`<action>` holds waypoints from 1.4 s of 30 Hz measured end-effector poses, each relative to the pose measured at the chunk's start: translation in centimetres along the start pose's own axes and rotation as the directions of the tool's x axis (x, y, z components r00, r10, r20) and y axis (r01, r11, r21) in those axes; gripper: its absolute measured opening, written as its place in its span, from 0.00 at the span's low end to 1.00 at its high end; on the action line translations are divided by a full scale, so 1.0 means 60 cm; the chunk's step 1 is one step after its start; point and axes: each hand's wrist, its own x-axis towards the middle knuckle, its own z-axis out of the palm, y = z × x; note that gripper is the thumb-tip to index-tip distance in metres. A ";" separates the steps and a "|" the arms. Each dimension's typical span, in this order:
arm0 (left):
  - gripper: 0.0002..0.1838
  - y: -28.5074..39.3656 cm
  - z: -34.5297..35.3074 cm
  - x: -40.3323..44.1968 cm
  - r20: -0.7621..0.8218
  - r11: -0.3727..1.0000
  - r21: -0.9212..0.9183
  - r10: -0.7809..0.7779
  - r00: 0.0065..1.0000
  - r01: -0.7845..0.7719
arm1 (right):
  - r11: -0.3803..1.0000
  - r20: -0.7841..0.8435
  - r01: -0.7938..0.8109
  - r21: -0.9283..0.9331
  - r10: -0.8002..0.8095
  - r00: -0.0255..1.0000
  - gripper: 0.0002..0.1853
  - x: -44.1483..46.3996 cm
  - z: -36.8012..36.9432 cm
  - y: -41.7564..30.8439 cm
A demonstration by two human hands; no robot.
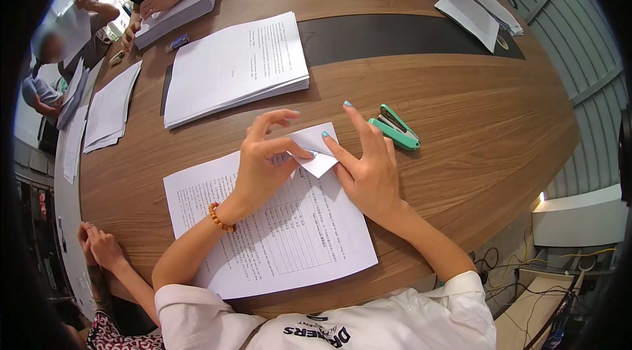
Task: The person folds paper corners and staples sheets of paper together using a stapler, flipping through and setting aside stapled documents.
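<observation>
A printed stack of paper lies before me, its far corner bent over into a white flap. My left hand, with a beaded bracelet at the wrist, pinches the flap's left side between thumb and index finger; another finger is raised. On the flap's right side, the thumb of my right hand rests against the paper while its index finger stretches out beyond the edge. A green stapler lies on the table just past my right fingers, touched by neither hand.
A thick paper stack lies ahead on the wooden table. Further papers are at left, and more sheets with a tape roll at far right. Several people sit around; a neighbour's hands rest at lower left.
</observation>
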 end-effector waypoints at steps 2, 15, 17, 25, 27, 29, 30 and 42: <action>0.11 -0.003 0.001 0.000 -0.044 0.999 0.041 0.029 0.999 -0.027 | 1.000 -0.023 0.004 -0.018 -0.005 1.000 0.23 -0.001 0.002 -0.001; 0.12 -0.002 -0.002 0.000 -0.003 0.995 0.094 0.044 0.999 -0.044 | 0.998 0.038 -0.013 0.054 0.011 0.999 0.21 0.001 -0.002 0.004; 0.12 0.000 -0.002 0.000 -0.068 0.991 0.103 0.098 0.993 -0.090 | 0.999 0.025 0.004 0.032 -0.005 1.000 0.21 0.000 -0.001 0.001; 0.20 0.011 -0.009 0.001 0.066 0.993 0.015 -0.117 0.991 0.116 | 0.896 -0.061 -0.086 0.435 0.125 0.990 0.25 0.002 0.013 0.008; 0.22 0.001 -0.008 -0.002 0.085 0.997 0.039 -0.064 0.994 0.061 | 0.865 -0.065 -0.103 0.491 0.154 0.986 0.24 0.005 0.018 0.012; 0.25 -0.004 -0.007 -0.004 0.104 0.998 0.060 -0.014 0.994 0.007 | 0.831 -0.064 -0.119 0.544 0.183 0.981 0.22 0.006 0.019 0.010; 0.26 -0.005 -0.006 -0.004 0.104 0.998 0.065 0.001 0.995 -0.008 | 0.810 -0.042 -0.148 0.568 0.208 0.977 0.21 0.008 0.020 0.010; 0.24 -0.008 -0.004 -0.002 0.125 0.994 0.095 0.032 0.992 -0.044 | 0.777 0.017 -0.218 0.590 0.258 0.966 0.18 0.012 0.027 0.010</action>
